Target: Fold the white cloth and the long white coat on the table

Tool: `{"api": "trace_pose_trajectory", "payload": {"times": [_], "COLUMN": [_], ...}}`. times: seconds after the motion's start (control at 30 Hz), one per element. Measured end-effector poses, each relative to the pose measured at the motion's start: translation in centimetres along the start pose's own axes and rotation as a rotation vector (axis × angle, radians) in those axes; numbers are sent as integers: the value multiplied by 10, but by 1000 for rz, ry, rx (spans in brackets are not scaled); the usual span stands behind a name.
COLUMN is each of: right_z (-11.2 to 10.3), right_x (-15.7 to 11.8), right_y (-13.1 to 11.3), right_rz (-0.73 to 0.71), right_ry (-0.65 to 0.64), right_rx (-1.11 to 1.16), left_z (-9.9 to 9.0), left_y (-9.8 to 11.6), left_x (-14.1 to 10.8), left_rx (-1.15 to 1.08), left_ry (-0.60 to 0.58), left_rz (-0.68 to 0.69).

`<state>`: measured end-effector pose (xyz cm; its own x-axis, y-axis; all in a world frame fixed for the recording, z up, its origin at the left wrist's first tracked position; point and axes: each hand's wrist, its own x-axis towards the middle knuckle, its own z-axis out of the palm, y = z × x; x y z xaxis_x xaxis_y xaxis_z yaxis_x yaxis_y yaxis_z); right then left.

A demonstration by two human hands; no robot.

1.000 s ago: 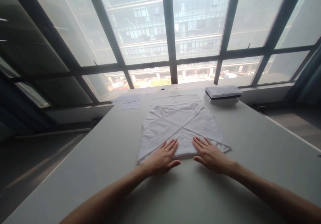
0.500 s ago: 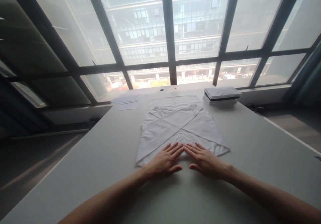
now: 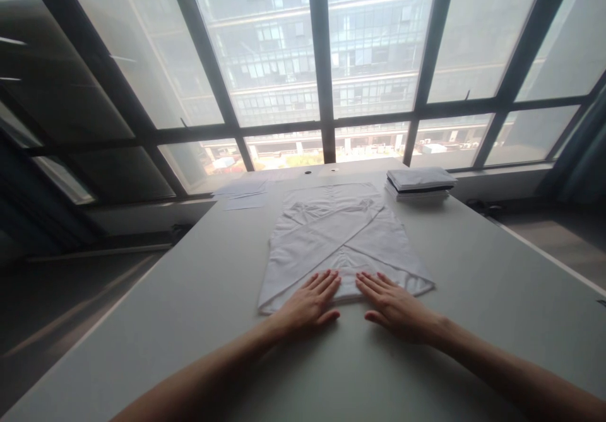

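Note:
A white garment, apparently a shirt with its sleeves folded across (image 3: 326, 233), lies flat on the white table (image 3: 199, 308). Its two sleeves cross over the middle, and some wrinkles show near the far end. My left hand (image 3: 310, 301) rests palm down on the near edge, fingers stretched out and thumb pointing inward. On the same edge, a little to the right, my right hand (image 3: 392, 305) lies flat with its fingers extended. A narrow gap separates the two hands. Neither hand grasps the cloth.
A stack of folded white cloths with a dark layer (image 3: 420, 183) stands at the table's far right. Thin white sheets (image 3: 243, 195) lie at the far left. Beyond the table's far end are large framed windows (image 3: 274, 50).
My hands have slid apart along the near edge; their fingertips were almost touching before. The garment stays in place, and the view has shifted slightly.

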<state>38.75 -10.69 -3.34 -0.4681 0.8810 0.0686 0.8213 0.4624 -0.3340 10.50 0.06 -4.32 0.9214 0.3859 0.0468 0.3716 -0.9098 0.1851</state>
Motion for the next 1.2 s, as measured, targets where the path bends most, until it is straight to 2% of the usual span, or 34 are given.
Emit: {"api": "trace_pose_trajectory", "payload": {"times": [0.2,0.33,0.47,0.6,0.7,0.8,0.9,1.0,1.13,1.2], "right_z": [-10,-8,-3,-3,-5,-6,-8,-11,-14,-17], "right_x": [2,7,11,11,10,10,11,12,11,10], "right_y": [-5,-14,-22,-21,-19,-18,-17,-16,-15,-17], "right_rz": [15,-12,-109,-116,-117,-120,-134,-147,-138,-117], "right_ry": [85,145,143,124,117,116,117,122,120,118], "right_rx": [-42,-108,-95,-55,-50,-45,-28,-14,-1,-13], "left_z": [-10,-23,-17,-7,-9,-17,-25,-28,-31,-32], "left_y": [0,1,-1,-3,-5,-9,-23,-52,-96,-107], "left_x": [1,3,4,2,2,5,8,9,2,-3], "left_rx": [-17,-70,-19,33,1,-75,-132,-116,-53,-49], "left_ry": [27,127,96,52,41,103,232,318,349,350], "left_rz": [3,-30,12,58,57,-13,-147,-268,-474,-565]}}
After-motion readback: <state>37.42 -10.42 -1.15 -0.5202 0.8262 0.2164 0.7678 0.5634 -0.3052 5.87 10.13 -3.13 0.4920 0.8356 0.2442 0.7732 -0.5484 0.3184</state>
